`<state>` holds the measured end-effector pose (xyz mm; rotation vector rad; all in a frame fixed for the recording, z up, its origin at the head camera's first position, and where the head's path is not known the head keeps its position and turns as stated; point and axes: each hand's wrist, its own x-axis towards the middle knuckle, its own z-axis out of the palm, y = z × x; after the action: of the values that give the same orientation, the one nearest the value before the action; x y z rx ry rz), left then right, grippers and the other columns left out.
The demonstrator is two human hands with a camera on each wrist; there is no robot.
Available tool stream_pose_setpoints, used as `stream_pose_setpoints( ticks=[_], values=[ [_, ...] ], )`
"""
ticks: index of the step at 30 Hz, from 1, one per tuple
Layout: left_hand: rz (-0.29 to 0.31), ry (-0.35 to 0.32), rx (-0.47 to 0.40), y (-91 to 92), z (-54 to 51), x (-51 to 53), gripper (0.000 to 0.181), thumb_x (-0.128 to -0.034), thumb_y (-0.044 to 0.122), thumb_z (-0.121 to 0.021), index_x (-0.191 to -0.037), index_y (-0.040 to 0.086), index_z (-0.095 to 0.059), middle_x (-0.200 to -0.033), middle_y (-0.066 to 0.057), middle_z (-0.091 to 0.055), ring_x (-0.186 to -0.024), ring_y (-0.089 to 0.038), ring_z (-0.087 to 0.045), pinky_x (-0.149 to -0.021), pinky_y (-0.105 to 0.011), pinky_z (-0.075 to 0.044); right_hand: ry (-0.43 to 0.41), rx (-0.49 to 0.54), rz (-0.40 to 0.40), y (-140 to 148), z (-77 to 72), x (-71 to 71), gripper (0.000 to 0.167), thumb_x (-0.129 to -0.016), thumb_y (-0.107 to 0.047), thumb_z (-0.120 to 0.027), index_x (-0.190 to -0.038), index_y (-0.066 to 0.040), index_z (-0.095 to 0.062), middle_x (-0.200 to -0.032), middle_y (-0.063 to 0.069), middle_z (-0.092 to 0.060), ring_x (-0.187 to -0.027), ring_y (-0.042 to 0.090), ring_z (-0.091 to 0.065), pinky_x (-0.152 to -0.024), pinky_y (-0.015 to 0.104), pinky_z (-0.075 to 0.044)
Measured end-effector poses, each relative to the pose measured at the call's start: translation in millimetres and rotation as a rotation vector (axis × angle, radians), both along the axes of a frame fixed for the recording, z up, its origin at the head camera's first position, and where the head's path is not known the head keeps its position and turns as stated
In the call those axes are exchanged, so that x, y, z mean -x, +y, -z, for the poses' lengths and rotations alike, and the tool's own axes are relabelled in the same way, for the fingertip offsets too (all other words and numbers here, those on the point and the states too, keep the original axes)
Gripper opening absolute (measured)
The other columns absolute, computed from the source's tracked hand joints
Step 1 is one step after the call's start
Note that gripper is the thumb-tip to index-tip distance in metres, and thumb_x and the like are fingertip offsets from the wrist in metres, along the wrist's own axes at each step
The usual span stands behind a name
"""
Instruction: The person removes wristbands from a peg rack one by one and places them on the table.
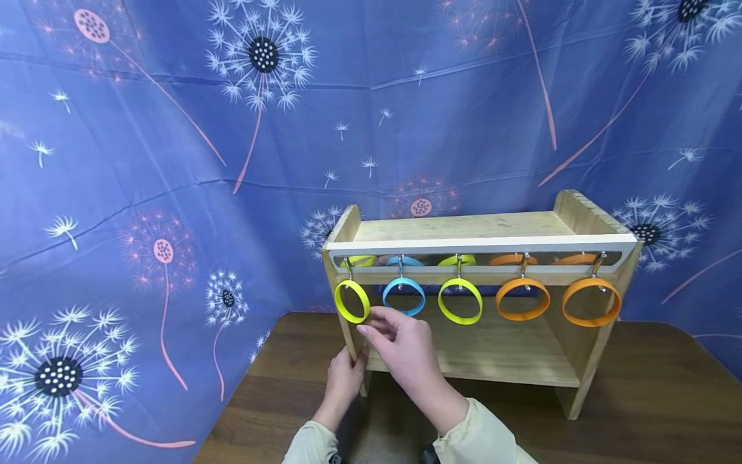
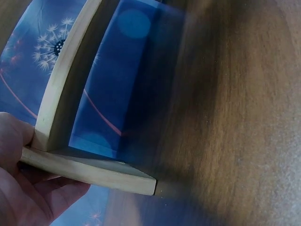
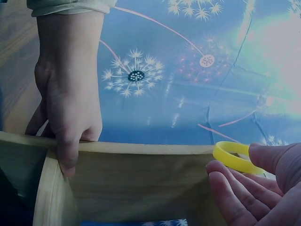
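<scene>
The right hand (image 1: 406,345) pinches the yellow-green ring (image 1: 352,319) at the left end of the row, near the middle of the frame, with its thumb and fingers. Lower down, the left hand (image 1: 346,380) grips the side board (image 1: 350,338) of the wooden rack (image 1: 464,225), probably to keep it steady. The step seems to be putting this ring on its hook (image 1: 349,269) or taking it off; it is hard to tell which. The next move likely calls for a soft touch: let go if the ring hangs well, or lift it over the tip of the hook.

The ring is thin, round and bright, with a smooth band and a big hole. It leans a little. To its right hang a blue ring (image 1: 404,281), a second yellow-green ring (image 1: 460,320) and two orange rings (image 1: 523,316). The rack stands on a brown wood surface (image 1: 272,399).
</scene>
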<state>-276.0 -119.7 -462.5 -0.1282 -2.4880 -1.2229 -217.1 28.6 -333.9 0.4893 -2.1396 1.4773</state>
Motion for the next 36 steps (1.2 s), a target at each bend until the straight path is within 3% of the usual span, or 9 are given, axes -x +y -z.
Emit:
stream_pose_setpoints(
  ticks=[8,20,28,36],
  values=[
    [-0.013,0.007,0.003,2.5,0.1,-0.5,0.019,-0.0940,0.023,-0.065,-0.083,0.009,-0.059,-0.065,0.000,-0.055,-0.063,-0.019,-0.051,-0.060,-0.037,-0.043,0.067,-0.022,0.070,-2.2,-2.1,5.6,0.020,-0.080,-0.020,-0.081,-0.095,-0.008,-0.074,-0.083,0.001,-0.074,-0.069,0.007,-0.069,-0.062,0.022,-0.053],
    [-0.024,0.017,-0.002,2.4,0.2,0.3,0.021,-0.0937,0.027,-0.065,-0.082,0.010,-0.060,-0.064,0.000,-0.056,-0.063,-0.019,-0.051,-0.060,-0.037,-0.043,0.108,-0.009,0.086,-5.2,-4.5,8.1,0.017,-0.082,-0.013,-0.079,-0.096,-0.004,-0.074,-0.082,0.002,-0.074,-0.069,0.008,-0.069,-0.062,0.023,-0.053],
    [-0.022,0.024,-0.013,1.6,2.1,0.3,0.020,-0.0939,0.023,-0.065,-0.079,0.010,-0.058,-0.059,0.003,-0.048,-0.058,-0.016,-0.047,-0.056,-0.034,-0.041,0.091,0.134,0.016,-3.0,-8.7,3.5,0.021,-0.083,-0.009,-0.077,-0.101,-0.001,-0.073,-0.090,0.006,-0.074,-0.076,0.009,-0.071,-0.067,0.023,-0.054],
    [-0.019,0.009,-0.008,1.6,0.3,0.1,0.022,-0.0939,0.022,-0.064,-0.078,0.010,-0.057,-0.058,0.005,-0.045,-0.055,-0.014,-0.044,-0.054,-0.031,-0.038,0.078,0.192,-0.040,1.0,-8.1,-2.4,0.019,-0.082,-0.005,-0.077,-0.100,-0.002,-0.073,-0.088,0.006,-0.074,-0.074,0.012,-0.071,-0.069,0.025,-0.055]
  ],
)
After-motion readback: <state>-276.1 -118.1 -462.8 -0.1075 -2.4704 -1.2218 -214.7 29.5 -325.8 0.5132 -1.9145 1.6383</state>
